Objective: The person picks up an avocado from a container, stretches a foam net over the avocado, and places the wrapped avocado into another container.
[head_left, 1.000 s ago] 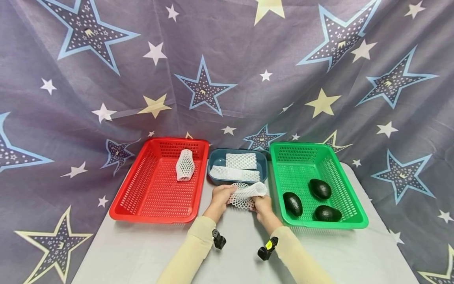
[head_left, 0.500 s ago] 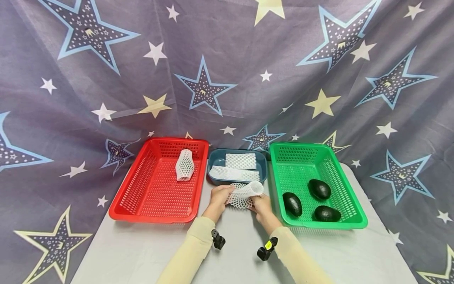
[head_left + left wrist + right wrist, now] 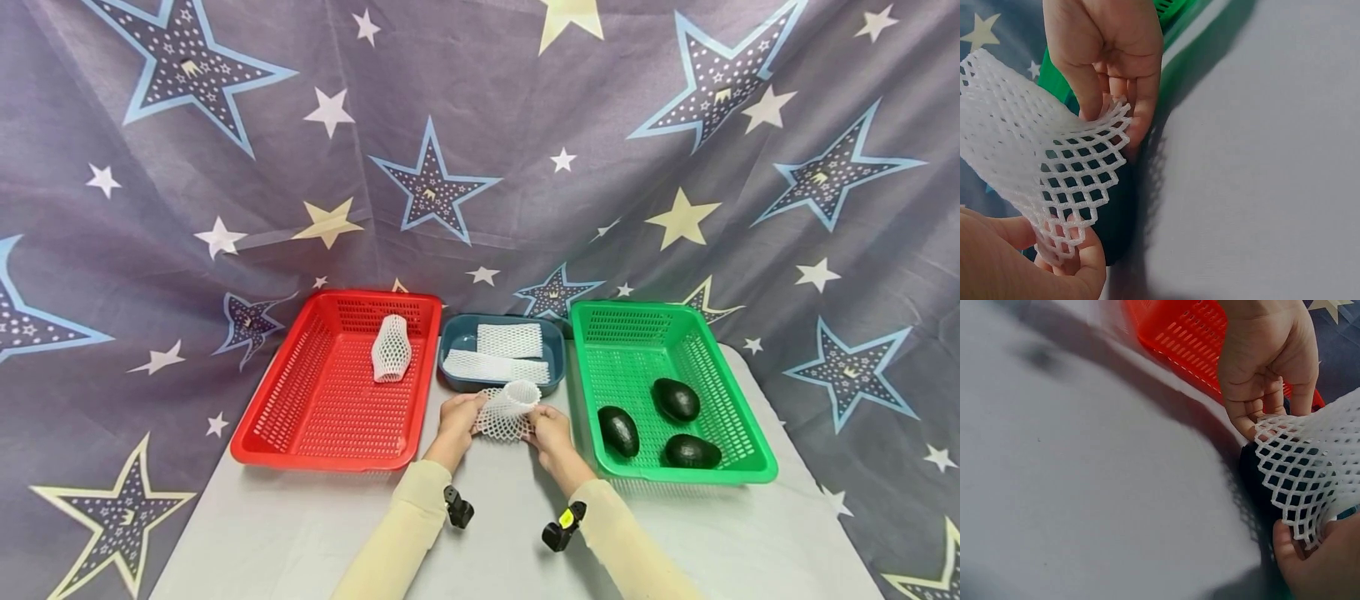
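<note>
A white foam net sleeve (image 3: 504,417) is stretched between both hands, just in front of the blue tub. My left hand (image 3: 456,421) pinches its near edge on the left, and my right hand (image 3: 551,429) pinches the opposite edge. In the left wrist view the mesh (image 3: 1079,181) fans wide between the two hands, its other end narrowing into a tube. The right wrist view shows thumb and fingers of the right hand (image 3: 1322,562) on the lower edge of the netting (image 3: 1294,465). No fruit shows inside the sleeve.
The blue tub (image 3: 447,379) holds more flat net sleeves (image 3: 510,341). A red basket (image 3: 255,450) on the left contains one white netted item (image 3: 391,350). Several sides of the table are flanked by curtain; the green basket (image 3: 757,467) on the right holds dark avocados (image 3: 677,400).
Both hands keep hold of the sleeve. Its tube end has swung from pointing right to pointing up and away, and the left hand has shifted slightly left.
</note>
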The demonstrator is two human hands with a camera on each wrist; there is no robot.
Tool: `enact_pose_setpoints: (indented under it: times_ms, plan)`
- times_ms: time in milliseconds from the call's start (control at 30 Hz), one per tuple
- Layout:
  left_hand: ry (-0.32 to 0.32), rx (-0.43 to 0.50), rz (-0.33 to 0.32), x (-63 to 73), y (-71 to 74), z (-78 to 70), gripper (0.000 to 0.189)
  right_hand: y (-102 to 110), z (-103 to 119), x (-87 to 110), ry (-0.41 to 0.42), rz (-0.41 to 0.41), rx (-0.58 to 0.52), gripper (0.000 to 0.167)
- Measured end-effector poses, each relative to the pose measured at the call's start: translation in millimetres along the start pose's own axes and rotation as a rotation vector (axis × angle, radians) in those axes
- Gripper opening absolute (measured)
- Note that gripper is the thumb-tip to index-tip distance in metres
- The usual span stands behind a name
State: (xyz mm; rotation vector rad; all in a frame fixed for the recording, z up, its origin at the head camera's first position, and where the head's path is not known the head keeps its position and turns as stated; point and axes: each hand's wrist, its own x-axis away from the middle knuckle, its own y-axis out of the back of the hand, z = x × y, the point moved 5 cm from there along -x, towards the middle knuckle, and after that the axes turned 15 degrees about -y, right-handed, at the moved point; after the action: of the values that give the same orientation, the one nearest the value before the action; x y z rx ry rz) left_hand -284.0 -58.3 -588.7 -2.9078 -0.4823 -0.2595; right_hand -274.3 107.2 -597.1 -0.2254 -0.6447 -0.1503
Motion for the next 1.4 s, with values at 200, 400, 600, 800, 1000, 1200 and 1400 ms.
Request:
enact_pose_setpoints:
  times_ms: [200,400,600,800,1000,1200,1400]
  plan:
    - [0.012,0.0,-0.002,-0.1,1.7,0.5,0.023,1,0,-0.7,0.03,0.0,-0.021,0.01]
    - [0.055,0.004,0.009,1.9,0.4,1.6,0.025,3,9,3.8,0.08,-0.065,0.021,0.011]
    - [0.111,0.07,-0.004,4.6,-4.7,6.3,0.004,5,27,13.5,0.175,-0.14,0.107,0.017]
    - [0.141,0.095,0.025,7.1,-8.0,7.9,0.012,9,31,14.6,0.199,-0.16,0.108,0.018]
    - [0.148,0.057,0.103,7.6,-7.6,8.1,0.032,11,27,10.7,0.187,-0.182,0.079,0.019]
    - [0.149,0.083,0.115,8.0,-4.4,7.0,0.03,7,26,10.9,0.18,-0.158,0.06,0.019]
    - [0.115,0.093,0.062,6.5,-0.6,8.7,0.028,3,22,9.9,0.137,-0.127,0.059,0.016]
